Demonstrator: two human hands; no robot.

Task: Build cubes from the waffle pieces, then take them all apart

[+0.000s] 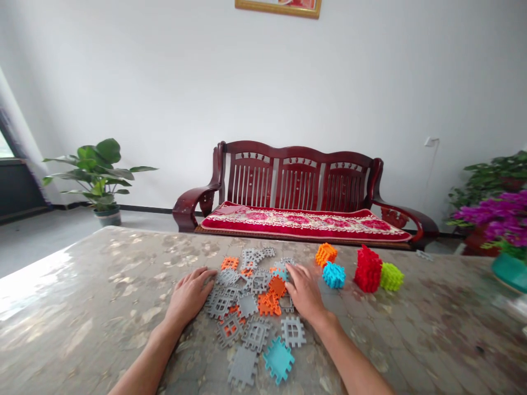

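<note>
A pile of flat grey, orange and blue interlocking tiles [251, 307] lies on the marbled table [102, 296] in front of me. My left hand [190, 295] rests palm down at the pile's left edge, fingers stretched onto grey tiles. My right hand [303, 291] lies flat on the pile's right side, fingers spread over grey and orange pieces. Neither hand grips anything. To the right stand built cubes: orange [325, 254], blue [334, 274], a taller red block [368, 269] and green [391, 276].
Behind the table stands a dark red wooden bench [296, 186] with a floral cushion. A potted plant [99, 175] is on the floor at left. Purple flowers in a teal pot [508, 247] sit at the table's right edge.
</note>
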